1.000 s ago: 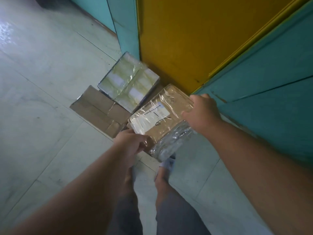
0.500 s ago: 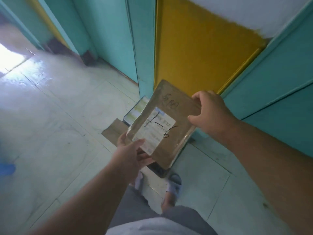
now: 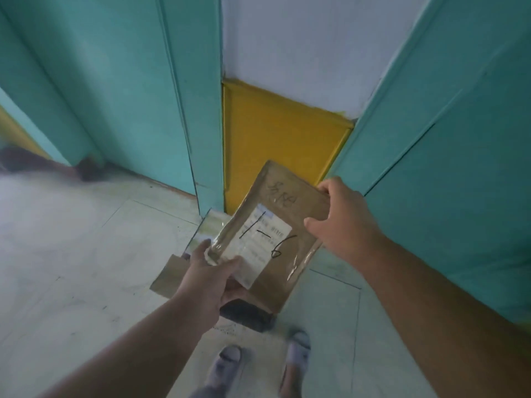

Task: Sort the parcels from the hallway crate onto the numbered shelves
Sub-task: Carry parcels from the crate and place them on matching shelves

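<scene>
A flat brown parcel (image 3: 290, 196) wrapped in clear tape is held up in front of me, its white label marked "1-6" in black pen. My left hand (image 3: 211, 275) grips its near left corner, thumb on top and fingers underneath. My right hand (image 3: 342, 222) holds its right edge, fingers curled over the far side. Below the parcel, on the floor, lie another taped parcel (image 3: 209, 228) and a flattened piece of cardboard (image 3: 169, 275), both partly hidden.
Teal doors and frames (image 3: 138, 96) stand left and right, with a yellow panel (image 3: 275, 139) and white wall between them. Pale floor tiles (image 3: 71, 254) spread to the left. My feet in sandals (image 3: 230, 360) show at the bottom. A dark object (image 3: 247, 314) lies under the parcel.
I have lifted the parcel off the pile on the floor and raised it, turning its labelled face up. My view has tilted up from the floor toward the wall.
</scene>
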The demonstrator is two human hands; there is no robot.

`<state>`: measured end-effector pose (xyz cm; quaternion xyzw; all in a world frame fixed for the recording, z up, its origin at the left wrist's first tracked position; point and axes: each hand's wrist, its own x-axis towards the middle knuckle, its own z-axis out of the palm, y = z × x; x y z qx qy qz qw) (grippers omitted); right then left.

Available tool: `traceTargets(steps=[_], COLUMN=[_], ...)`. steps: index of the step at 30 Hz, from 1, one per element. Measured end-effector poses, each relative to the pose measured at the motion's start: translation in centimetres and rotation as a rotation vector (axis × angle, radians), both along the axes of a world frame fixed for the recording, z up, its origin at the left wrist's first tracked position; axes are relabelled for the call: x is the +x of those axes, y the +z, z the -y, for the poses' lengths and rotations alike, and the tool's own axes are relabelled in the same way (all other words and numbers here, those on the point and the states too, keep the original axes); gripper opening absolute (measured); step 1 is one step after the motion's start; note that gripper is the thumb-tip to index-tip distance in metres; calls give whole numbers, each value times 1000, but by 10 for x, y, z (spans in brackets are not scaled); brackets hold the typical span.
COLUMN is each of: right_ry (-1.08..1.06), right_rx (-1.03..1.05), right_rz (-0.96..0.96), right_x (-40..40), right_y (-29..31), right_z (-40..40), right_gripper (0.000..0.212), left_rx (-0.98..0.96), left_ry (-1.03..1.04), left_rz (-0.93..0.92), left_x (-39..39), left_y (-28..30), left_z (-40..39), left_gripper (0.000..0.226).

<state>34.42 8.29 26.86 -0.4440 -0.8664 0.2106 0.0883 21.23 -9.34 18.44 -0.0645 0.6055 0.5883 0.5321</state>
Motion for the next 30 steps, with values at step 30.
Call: traceTargets(steps=[30], right_ry=[-1103], right_rx=[517], right_rz=[-49], right_x=[724], right_y=[323], right_z=[217], right_gripper=[38], left_rx=[755], left_ry=[-1088], left_rz=[191], left_x=[694], left_y=[237], left_z=[-59], left_gripper=[15])
